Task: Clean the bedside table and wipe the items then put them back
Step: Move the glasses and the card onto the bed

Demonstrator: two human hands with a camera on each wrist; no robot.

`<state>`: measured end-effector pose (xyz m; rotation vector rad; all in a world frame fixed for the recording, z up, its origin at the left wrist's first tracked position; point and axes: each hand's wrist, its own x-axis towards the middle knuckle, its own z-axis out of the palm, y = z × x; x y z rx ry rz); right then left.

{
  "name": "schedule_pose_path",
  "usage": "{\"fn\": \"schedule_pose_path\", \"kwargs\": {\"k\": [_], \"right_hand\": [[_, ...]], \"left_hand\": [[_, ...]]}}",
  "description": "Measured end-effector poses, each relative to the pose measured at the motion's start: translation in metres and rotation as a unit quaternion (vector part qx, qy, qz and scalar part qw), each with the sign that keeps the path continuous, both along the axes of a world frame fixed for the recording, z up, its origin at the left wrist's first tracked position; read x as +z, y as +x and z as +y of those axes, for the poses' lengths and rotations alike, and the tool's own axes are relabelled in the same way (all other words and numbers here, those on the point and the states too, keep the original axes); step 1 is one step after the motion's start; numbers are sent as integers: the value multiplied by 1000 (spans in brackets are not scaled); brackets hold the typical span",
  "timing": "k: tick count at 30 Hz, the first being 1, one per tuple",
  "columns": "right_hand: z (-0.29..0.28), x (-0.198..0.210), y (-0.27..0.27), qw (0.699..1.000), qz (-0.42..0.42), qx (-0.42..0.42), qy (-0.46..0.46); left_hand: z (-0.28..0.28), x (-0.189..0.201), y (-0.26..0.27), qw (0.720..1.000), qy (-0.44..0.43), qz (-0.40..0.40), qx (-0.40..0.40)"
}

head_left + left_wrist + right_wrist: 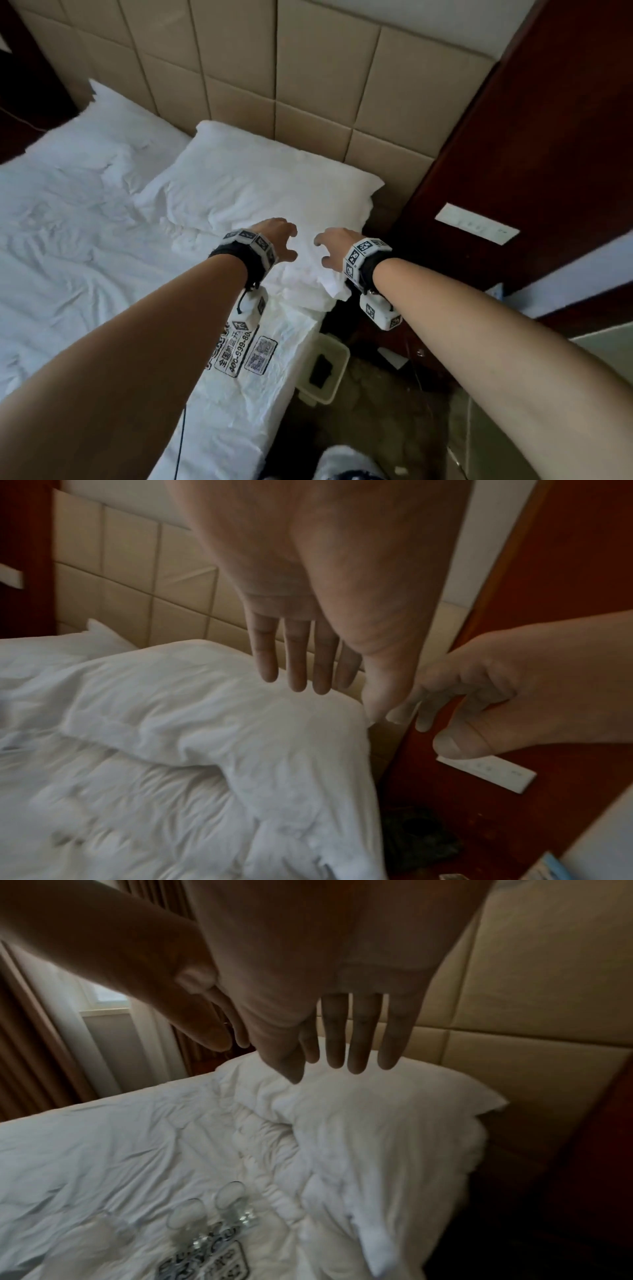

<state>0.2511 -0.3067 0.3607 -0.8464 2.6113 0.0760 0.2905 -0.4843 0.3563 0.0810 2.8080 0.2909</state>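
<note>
Over the near corner of the pillow (pixel 260 185) we've got both hands out, side by side and just apart. Our left hand (pixel 274 238) has its fingers (pixel 296 658) loosely spread and pretty much straight, gripping nothing. Same deal with our right hand (pixel 337 245): fingers (pixel 363 1034) relaxed and hanging over the pillow, nothing held. Whether either one actually touches the fabric, we can't tell.

The pillow lies at the head of the bed, against the padded headboard (pixel 308 85). On the near side of the pillow, three clear glasses (pixel 192 1215) are on the rumpled white duvet (pixel 85 240), next to a printed logo. To the right of the pillow there's the dark red wood panel with a white switch plate (pixel 476 222), and below that, on the floor by the bed, a small pale bin (pixel 323 371). The bedside table itself sits right of the pillow in shadow, hard to make out.
</note>
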Motion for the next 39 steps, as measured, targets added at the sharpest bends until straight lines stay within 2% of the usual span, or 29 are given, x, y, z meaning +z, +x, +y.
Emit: {"fn": "schedule_pose_path", "kwargs": {"k": [8,16,21,28,35,39], "right_hand": [[135,32,-5,994,8,-109,19],[303,11,-2,981,-21,-192,22],[383,-8,-16,974,-37,-220,26],[471,-45,-36,967,-62,-248,16],[531,-92,-62,952,-95,-287,46],[555,-119,-89,939,-112,-323,44]], "left_hand": [[128,20,-42,991,-16,2,-134],[268,8,-77,975,-33,-39,-216],[340,-12,-98,975,-42,-75,-205],[423,-43,-118,975,-79,-85,-189],[479,-78,-146,970,-96,-114,-193],[502,-108,-179,966,-95,-138,-195]]}}
